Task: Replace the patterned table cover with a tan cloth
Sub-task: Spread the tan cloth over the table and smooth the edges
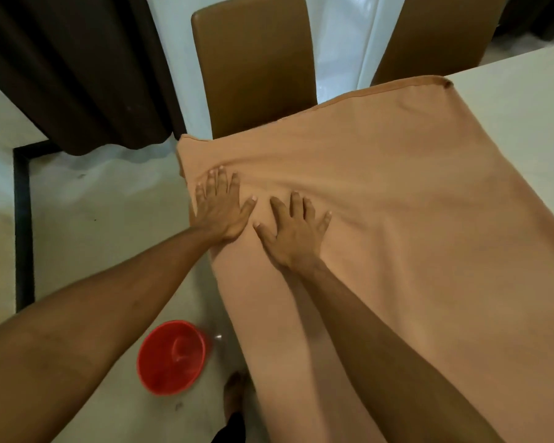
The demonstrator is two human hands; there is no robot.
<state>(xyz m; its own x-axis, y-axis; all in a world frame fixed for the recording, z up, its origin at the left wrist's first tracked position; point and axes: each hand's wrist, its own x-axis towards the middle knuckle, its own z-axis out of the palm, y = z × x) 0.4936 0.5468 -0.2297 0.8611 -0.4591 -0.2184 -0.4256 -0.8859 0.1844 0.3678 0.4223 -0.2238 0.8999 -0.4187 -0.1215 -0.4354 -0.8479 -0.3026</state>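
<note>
Tan cloth, a plain matte woven sheet [397,203], lay spread over the near end of the pale, smooth tabletop [518,100]. Its left and near sides hung off the edge toward the floor, and its hemmed far edge stopped short of the tabletop's right part. No patterned cover showed on my feed.

Left hand [219,212] lay flat on the cloth at the left corner, fingers [219,180] straight and spread, gripping nothing. Right hand [293,233] lay just beside it in the same state, palm down with splayed fingers [296,203] pressing the fabric.

Shallow creases fanned from the left hand toward the far right, so I judged the cloth soft, light and limp. It would likely bunch under a palm rather than shift as one piece. It isn't fragile. I'd have pinched it at the stitched hem or a corner to reposition it, and used flat palms only for smoothing.

Around it:
- Brown padded chair with a smooth, rounded back [253,68], tucked in at the far side
- Red round plastic bucket [171,356] on the pale floor, left of the hanging cloth
- Dark brown pleated curtain [71,68], behind to the left
</note>
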